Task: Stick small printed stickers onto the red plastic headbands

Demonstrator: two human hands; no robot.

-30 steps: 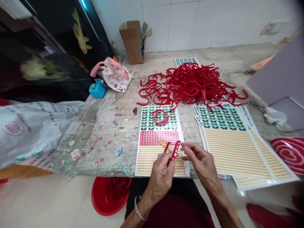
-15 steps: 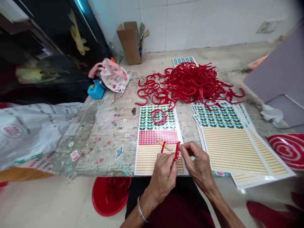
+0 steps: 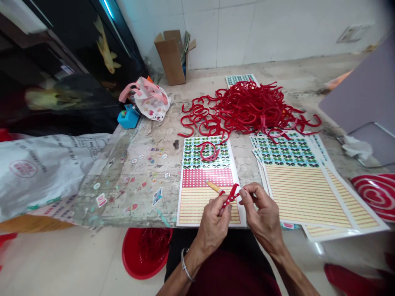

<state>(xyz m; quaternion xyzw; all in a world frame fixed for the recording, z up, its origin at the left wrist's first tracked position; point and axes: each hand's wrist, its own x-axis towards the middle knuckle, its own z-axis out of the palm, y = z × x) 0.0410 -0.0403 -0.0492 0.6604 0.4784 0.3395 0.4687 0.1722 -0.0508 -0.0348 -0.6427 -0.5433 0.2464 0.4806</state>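
Glossy red plastic bands [image 3: 247, 107]

Left hand [image 3: 212, 224]: thin silver bangle [image 3: 186, 265] on wrist just behind hand, plain round band, narrow as wire. Right hand [image 3: 263, 218]: bare wrist behind hand. Forearms [image 3: 288, 267] bare down to bottom frame edge. Below both hands, black garment [image 3: 175, 255] across lap, dark and matte; maroon garment [image 3: 231, 275] beside it, directly under hands, deep red, soft-looking cloth. Exact garment types hidden by framing.
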